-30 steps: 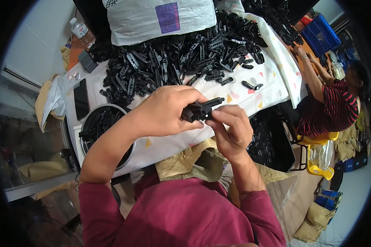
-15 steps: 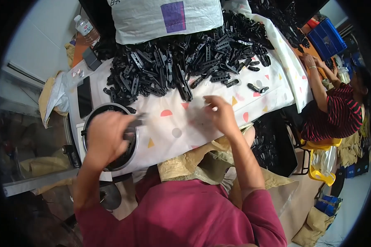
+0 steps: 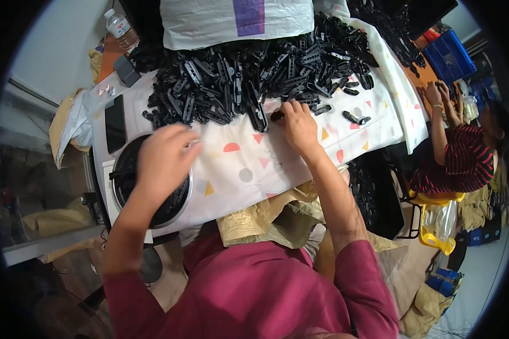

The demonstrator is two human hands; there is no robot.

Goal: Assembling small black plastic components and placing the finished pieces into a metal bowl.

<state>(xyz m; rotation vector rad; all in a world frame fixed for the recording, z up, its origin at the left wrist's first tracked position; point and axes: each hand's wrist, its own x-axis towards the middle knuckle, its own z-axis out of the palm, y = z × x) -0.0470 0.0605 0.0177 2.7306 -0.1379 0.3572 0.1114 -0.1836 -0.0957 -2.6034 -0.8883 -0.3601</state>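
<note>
Your right hand (image 3: 298, 125) pinches a small black part (image 3: 277, 116) at the near edge of the black parts pile (image 3: 249, 85), far on the cloth (image 3: 249, 169). Your left hand (image 3: 163, 161), blurred, grip unclear, hovers over the round bowl (image 3: 119, 186) at left.

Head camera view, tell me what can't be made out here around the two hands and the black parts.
- Left hand: motion-blurred over the round bowl; whether it holds anything cannot be told.
- Bowl contents: mostly covered by that hand.
- Right hand: fingertips at the edge of the pile of black plastic parts; whether a part is gripped is hidden.
- White sack: cut off by the top edge.
</note>
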